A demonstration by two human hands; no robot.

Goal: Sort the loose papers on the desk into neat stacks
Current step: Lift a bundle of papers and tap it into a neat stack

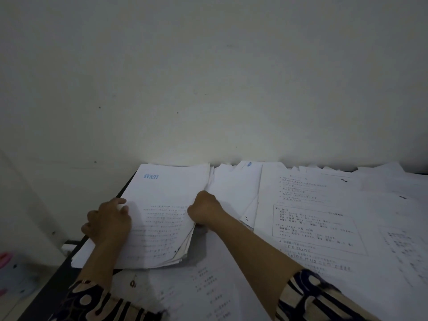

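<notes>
Hands [108,224] [203,210] flanking paper stack [159,205], right apparently gripping edge

Here's the stack [162,205] at the left end of the bench [58,272], a thick pile of white sheets turned slightly off square. Its top page carries blue lettering at the far end, upside down from here, and rows of faint print below. The near right corner fans out, with several sheet edges showing, and the left side overhangs the bench's dark edge. Just right of it, a smaller white bundle [234,188] lies flat against the wall. Further right, a large printed sheet [312,218] with a boxed block of text lies on more loose pages [398,228], all overlapping. Nearer, another printed page [208,286] lies partly under the stack.
</notes>
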